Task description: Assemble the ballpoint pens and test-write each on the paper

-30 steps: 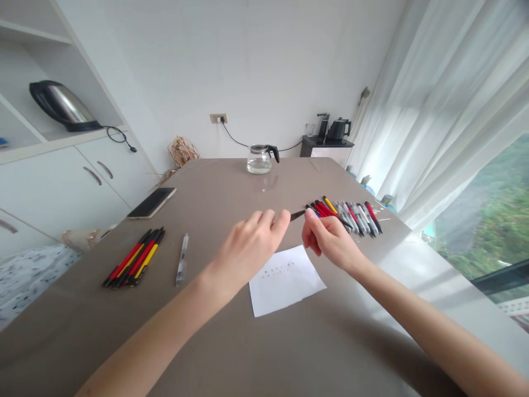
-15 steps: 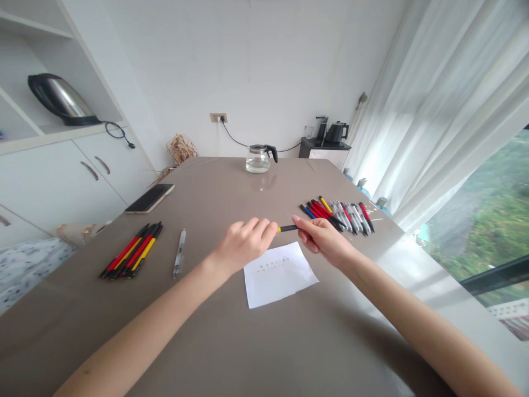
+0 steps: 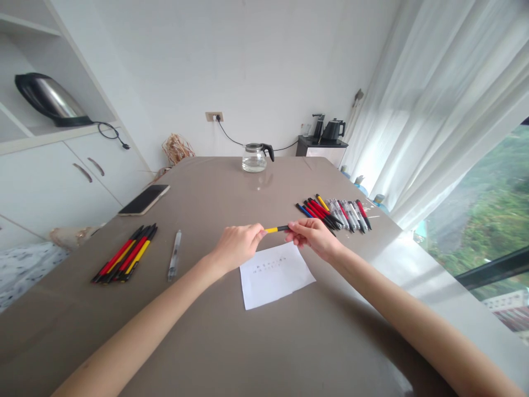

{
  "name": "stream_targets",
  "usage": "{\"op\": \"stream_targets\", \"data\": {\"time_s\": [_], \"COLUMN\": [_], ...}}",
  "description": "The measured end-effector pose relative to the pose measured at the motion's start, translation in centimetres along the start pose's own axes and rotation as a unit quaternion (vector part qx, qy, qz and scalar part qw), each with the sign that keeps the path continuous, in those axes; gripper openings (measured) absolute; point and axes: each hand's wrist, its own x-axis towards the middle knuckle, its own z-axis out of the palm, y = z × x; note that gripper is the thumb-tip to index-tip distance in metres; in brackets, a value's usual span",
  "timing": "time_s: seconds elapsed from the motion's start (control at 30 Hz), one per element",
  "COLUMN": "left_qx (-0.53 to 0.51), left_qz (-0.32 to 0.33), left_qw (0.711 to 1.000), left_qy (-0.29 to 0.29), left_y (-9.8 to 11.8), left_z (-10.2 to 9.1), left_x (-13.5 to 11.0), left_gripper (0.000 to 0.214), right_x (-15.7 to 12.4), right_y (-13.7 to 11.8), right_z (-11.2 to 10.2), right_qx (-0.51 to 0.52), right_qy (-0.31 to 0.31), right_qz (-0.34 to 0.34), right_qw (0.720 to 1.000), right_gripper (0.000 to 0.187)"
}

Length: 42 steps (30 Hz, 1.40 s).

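Observation:
A yellow and black pen is held level between my two hands, above the far edge of a white paper sheet with small handwriting. My left hand is closed around the yellow end, which its fingers partly hide. The thumb and fingers of my right hand pinch the black end. Just beyond the right hand lies a spread of red, blue, yellow and clear pens. A bundle of red and yellow pens rests on the left, with one clear pen beside it.
The brown table also bears a glass pot with clear liquid at its far end and a phone at the left edge. A kettle sits on the left shelf. White curtains hang at the right.
More of the yellow barrel now shows between my hands, as the left hand has shifted slightly left along it. The whole view has turned a little.

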Motion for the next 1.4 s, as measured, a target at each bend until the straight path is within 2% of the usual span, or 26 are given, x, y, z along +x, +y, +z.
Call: {"op": "stream_targets", "data": {"time_s": [0.1,0.23,0.3,0.47,0.57,0.7,0.83,1.0,1.1,1.23,1.4], "left_qx": [-0.032,-0.004,0.014,0.038,0.044,0.054,0.072,0.119,0.136,0.125,0.120], "left_qz": [-0.006,-0.009,-0.010,0.000,0.007,0.004,0.019,0.075,0.090,0.075,0.077], "left_qw": [0.999,1.000,1.000,0.999,0.999,0.998,0.997,0.987,0.983,0.985,0.986], "left_qy": [-0.022,-0.014,-0.013,-0.009,-0.009,-0.011,0.013,0.078,0.090,0.090,0.091], "left_y": [-0.3,-0.3,-0.3,-0.8,-1.0,-1.3,-1.4,-1.1,-1.0,-1.4,-1.6], "left_z": [0.0,0.3,0.4,0.7,0.9,1.4,1.8,2.0,2.1,2.4,2.5], "left_x": [0.1,0.1,0.1,0.3,0.3,0.2,0.2,0.2,0.2,0.2,0.2], "left_gripper": [0.037,0.037,0.037,0.037,0.036,0.035,0.033,0.032,0.031,0.030,0.030], "right_x": [-0.1,-0.4,-0.4,0.1,0.2,0.1,0.2,0.4,0.5,0.3,0.3], "right_y": [0.0,-0.4,-0.4,0.5,0.6,0.2,0.2,1.1,1.3,0.8,0.8], "right_z": [0.0,0.0,0.1,0.2,0.1,0.1,0.0,-0.1,0.0,0.0,-0.1], "right_qx": [0.002,-0.019,-0.028,-0.028,-0.024,-0.034,-0.049,-0.099,-0.073,-0.038,-0.057], "right_qy": [0.014,-0.006,0.005,0.055,0.047,0.044,0.056,0.035,0.021,-0.001,0.002], "right_qz": [-0.020,0.031,0.034,-0.023,-0.051,-0.052,-0.024,0.076,0.051,0.004,0.066], "right_qw": [1.000,0.999,0.999,0.998,0.997,0.997,0.997,0.991,0.996,0.999,0.996], "right_gripper": [0.022,0.035,0.032,0.030,0.030,0.029,0.028,0.049,0.045,0.027,0.040]}}
